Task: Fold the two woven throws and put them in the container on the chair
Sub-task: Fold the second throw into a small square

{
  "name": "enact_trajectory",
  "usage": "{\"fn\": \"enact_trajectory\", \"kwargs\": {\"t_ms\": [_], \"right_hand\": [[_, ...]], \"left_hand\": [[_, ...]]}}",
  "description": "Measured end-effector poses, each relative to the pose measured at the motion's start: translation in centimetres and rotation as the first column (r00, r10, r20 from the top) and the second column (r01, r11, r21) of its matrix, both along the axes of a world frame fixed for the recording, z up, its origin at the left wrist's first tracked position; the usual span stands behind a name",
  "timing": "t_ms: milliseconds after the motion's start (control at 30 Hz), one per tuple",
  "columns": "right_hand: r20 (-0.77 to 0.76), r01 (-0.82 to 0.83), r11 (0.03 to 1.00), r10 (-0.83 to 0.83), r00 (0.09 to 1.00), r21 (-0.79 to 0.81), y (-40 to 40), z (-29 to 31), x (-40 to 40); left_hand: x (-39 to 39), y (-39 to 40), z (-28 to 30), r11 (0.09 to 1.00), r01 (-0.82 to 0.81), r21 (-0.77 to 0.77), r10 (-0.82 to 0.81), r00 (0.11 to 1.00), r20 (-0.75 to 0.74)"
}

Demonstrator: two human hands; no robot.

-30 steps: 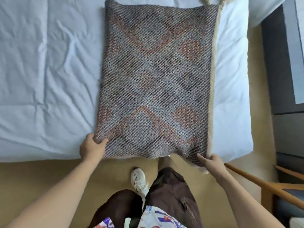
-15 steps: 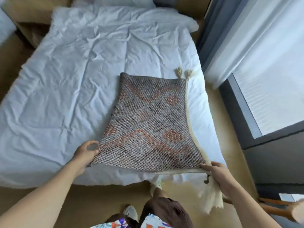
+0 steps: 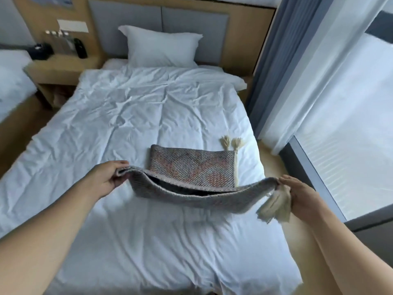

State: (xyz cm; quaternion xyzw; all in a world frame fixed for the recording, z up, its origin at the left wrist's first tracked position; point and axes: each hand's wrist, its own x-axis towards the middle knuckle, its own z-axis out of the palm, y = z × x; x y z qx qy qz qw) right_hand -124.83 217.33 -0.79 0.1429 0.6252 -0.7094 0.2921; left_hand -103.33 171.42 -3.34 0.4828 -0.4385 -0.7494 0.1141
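Note:
One woven throw [image 3: 191, 167], grey with orange diamond patterns and cream tassels, lies on the white bed [image 3: 119, 128]. Its near edge is lifted off the sheet and sags between my hands. My left hand [image 3: 108, 177] grips the near left corner. At the near right corner my right hand [image 3: 297, 194] grips the cloth, and cream tassels hang below it. The far half rests flat on the bed with two tassels at its far right corner. No second throw, chair or container is in view.
A white pillow [image 3: 161, 46] leans on the grey headboard. A wooden nightstand [image 3: 57, 67] with dark items stands at the far left, beside another bed [image 3: 12, 86]. Curtains [image 3: 297, 67] and a window run along the right side.
Both hands have lifted the throw's near edge off the bed and carried it forward toward the far end. My head has tilted up, bringing the whole bed into view.

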Motion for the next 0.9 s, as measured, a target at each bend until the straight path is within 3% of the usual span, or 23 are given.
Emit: {"fn": "enact_trajectory", "kwargs": {"t_ms": [300,433,500,533,600,667,700,767,800,833,900], "right_hand": [[0.1,-0.075,0.992,0.065,0.993,0.099,-10.4,-5.3,-19.3],[0.214,0.13,0.979,-0.094,0.972,-0.159,-14.3,-9.8,-27.7],[0.254,0.204,0.967,-0.162,0.954,-0.149,-15.4,-13.6,-30.5],[0.262,0.166,0.979,-0.131,0.956,-0.117,-15.8,-16.0,-31.0],[0.28,-0.036,0.991,-0.002,0.96,0.131,-15.2,-21.2,-29.0],[0.295,-0.235,0.865,0.107,0.949,0.443,-13.8,-25.8,-24.5],[0.309,-0.299,0.806,0.153,0.939,0.511,-12.9,-27.7,-21.9],[0.343,-0.36,0.78,0.199,0.918,0.512,-11.2,-30.4,-16.6],[0.366,-0.363,0.798,0.193,0.91,0.482,-10.4,-31.2,-14.4],[0.394,-0.365,0.817,0.187,0.9,0.447,-9.9,-31.7,-12.8],[0.423,-0.328,0.869,0.156,0.893,0.37,-9.5,-32.0,-11.0]], "left_hand": [[-18.5,-5.3,-4.4,0.969,-0.205,0.136,0.2,0.979,0.05],[-25.8,-8.6,-8.5,0.937,-0.319,0.144,0.317,0.948,0.038],[-27.8,-9.1,-11.3,0.974,-0.219,0.049,0.214,0.972,0.092],[-28.3,-8.8,-12.8,0.992,-0.115,-0.056,0.124,0.974,0.189],[-27.5,-7.9,-16.9,0.967,0.124,-0.221,-0.018,0.903,0.428],[-24.3,-7.3,-21.5,0.926,0.294,-0.237,-0.081,0.768,0.636],[-21.9,-7.5,-24.2,0.921,0.334,-0.199,-0.097,0.694,0.713],[-16.4,-8.7,-30.6,0.933,0.344,-0.108,-0.126,0.592,0.796],[-14.1,-8.8,-32.7,0.936,0.342,-0.081,-0.144,0.582,0.8],[-12.5,-8.5,-33.5,0.946,0.316,-0.068,-0.144,0.599,0.787],[-12.7,-5.5,-29.6,0.961,0.261,-0.089,-0.114,0.67,0.733]]}}
